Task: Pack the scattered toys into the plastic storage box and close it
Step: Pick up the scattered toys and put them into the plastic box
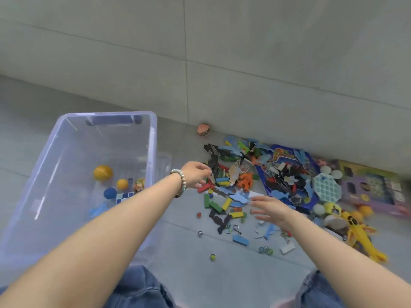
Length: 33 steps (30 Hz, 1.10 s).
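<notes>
Person is over the floor (200, 274), both arms out.

- Storage box (153, 138): clear plastic, open, no lid in view. It stands on the person's left and holds few things, among them a yellow ball (102, 172).
- Toy pile (233, 181): blocks, puzzle pieces and figures strewn along the wall, to the right of the box and just clear of its side. Loose marbles (212, 257) lie nearer the person.
- Left hand (195, 174), bead bracelet (181, 181) at the wrist: at the pile's left edge, fingers curled down among the pieces. Cannot tell whether the grip has closed on one or only touches.
- Red block (204, 188): directly under that hand. Its long axis slants up to the right, across the fingers.
- Right hand (272, 210): over the near middle of the pile, fingers spread apart, holding nothing.

Judgement: early in the packing, most toys not yet in. The left hand is the nearer one to the box, which lies straight back along its forearm, so its carry is short. The right hand would have to cross the whole pile.
</notes>
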### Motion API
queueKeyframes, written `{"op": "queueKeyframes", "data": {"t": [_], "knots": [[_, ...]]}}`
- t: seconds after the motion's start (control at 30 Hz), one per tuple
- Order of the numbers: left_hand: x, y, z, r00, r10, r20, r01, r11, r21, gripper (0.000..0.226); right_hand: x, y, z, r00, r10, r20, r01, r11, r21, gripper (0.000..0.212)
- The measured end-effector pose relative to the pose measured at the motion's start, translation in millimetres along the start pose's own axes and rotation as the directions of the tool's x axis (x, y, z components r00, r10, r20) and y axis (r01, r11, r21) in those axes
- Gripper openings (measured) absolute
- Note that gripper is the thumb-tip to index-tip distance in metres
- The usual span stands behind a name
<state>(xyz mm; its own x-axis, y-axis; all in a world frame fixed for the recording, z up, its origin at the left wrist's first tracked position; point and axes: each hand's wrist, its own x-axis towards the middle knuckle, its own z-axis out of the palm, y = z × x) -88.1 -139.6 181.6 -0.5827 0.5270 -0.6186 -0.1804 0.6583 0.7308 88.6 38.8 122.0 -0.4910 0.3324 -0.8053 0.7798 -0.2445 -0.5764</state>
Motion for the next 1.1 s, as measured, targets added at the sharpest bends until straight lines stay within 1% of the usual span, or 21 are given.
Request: {"op": "queueKeyframes", "data": {"t": [0.07,0.13,0.17,0.2,0.23,0.3,0.37,0.53,0.63,0.67,0.7,0.73,0.77,0.8,0.83,0.9,0.93,0.97,1.03,1.07,1.1], "knots": [[22.5,-16.7,36.0,0.997,-0.058,0.06,0.052,0.994,0.1,0.031,10.7,23.2,-13.6,0.999,0.039,-0.014,-0.039,0.999,0.018,0.044],[45.8,-40.9,63.5,0.993,-0.1,0.063,0.081,0.964,0.252,0.036,21.9,40.6,-19.3,0.999,0.05,-0.023,-0.049,0.998,0.043,0.033],[56.0,-52.7,73.5,0.993,-0.109,0.05,0.087,0.945,0.316,0.039,28.7,48.0,-20.1,0.999,0.038,-0.033,-0.037,0.999,0.037,0.027],[64.4,-62.9,81.6,0.994,-0.106,0.037,0.084,0.924,0.372,0.041,36.6,55.3,-19.8,0.999,0.015,-0.051,-0.015,1.0,0.009,0.025],[72.2,-71.4,88.3,0.996,-0.085,0.025,0.066,0.898,0.435,0.042,45.1,62.0,-18.6,0.997,-0.024,-0.071,0.021,0.999,-0.04,0.028],[86.8,-84.5,97.6,1.0,-0.003,0.029,-0.015,0.797,0.604,0.044,60.8,71.3,-13.8,0.991,-0.105,-0.079,0.094,0.987,-0.132,0.038],[99.4,-94.2,104.5,0.996,0.057,0.074,-0.094,0.679,0.728,0.045,75.4,77.0,-8.5,0.988,-0.145,-0.059,0.133,0.978,-0.163,0.036],[124.7,-112.7,117.5,0.97,0.136,0.202,-0.242,0.449,0.86,0.04,102.2,85.2,-4.3,0.977,-0.205,-0.059,0.192,0.967,-0.168,0.031],[136.7,-116.6,114.9,0.952,0.169,0.256,-0.3,0.341,0.891,0.037,114.3,86.2,-4.6,0.963,-0.256,-0.081,0.241,0.957,-0.163,0.028],[138.7,-117.2,113.6,0.944,0.194,0.266,-0.318,0.329,0.889,0.036,117.4,85.7,-4.4,0.959,-0.266,-0.101,0.249,0.956,-0.155,0.027],[140.1,-119.2,112.7,0.938,0.23,0.26,-0.33,0.359,0.873,0.034,120.4,85.2,-4.0,0.954,-0.273,-0.121,0.256,0.956,-0.141,0.027],[138.7,-120.4,111.9,0.938,0.271,0.214,-0.32,0.449,0.834,0.031,121.8,83.8,-3.8,0.95,-0.281,-0.138,0.264,0.956,-0.128,0.026],[137.2,-122.8,111.8,0.946,0.293,0.142,-0.293,0.578,0.762,0.029,123.9,82.5,-3.6,0.945,-0.288,-0.154,0.272,0.955,-0.114,0.026],[134.3,-124.6,111.5,0.953,0.294,0.07,-0.266,0.707,0.656,0.027,125.1,79.7,-4.0,0.94,-0.295,-0.172,0.281,0.954,-0.1,0.027],[133.2,-125.4,111.6,0.961,0.276,0.025,-0.245,0.801,0.546,0.026,127.5,76.4,-5.3,0.933,-0.3,-0.198,0.289,0.954,-0.087,0.029],[132.8,-121.9,114.0,0.977,0.21,-0.028,-0.194,0.941,0.276,0.025,133.6,63.9,-9.9,0.906,-0.312,-0.286,0.308,0.95,-0.059,0.038],[133.6,-116.5,114.7,0.986,0.161,-0.047,-0.154,0.981,0.12,0.024,137.9,54.6,-12.6,0.888,-0.311,-0.339,0.312,0.949,-0.053,0.045],[135.2,-110.1,115.1,0.992,0.106,-0.061,-0.108,0.994,-0.024,0.023,143.2,44.9,-15.0,0.873,-0.308,-0.378,0.316,0.948,-0.043,0.051],[142.3,-97.5,115.4,0.999,-0.019,-0.048,0.006,0.963,-0.269,0.026,155.1,25.8,-18.2,0.876,-0.286,-0.389,0.313,0.95,0.007,0.061],[145.7,-91.5,115.4,0.996,-0.081,-0.033,0.064,0.933,-0.354,0.026,160.1,16.1,-18.4,0.891,-0.264,-0.369,0.301,0.953,0.044,0.064],[150.2,-86.9,115.1,0.992,-0.126,-0.026,0.105,0.91,-0.401,0.026,166.6,8.1,-17.6,0.908,-0.238,-0.346,0.277,0.958,0.069,0.065]]}}
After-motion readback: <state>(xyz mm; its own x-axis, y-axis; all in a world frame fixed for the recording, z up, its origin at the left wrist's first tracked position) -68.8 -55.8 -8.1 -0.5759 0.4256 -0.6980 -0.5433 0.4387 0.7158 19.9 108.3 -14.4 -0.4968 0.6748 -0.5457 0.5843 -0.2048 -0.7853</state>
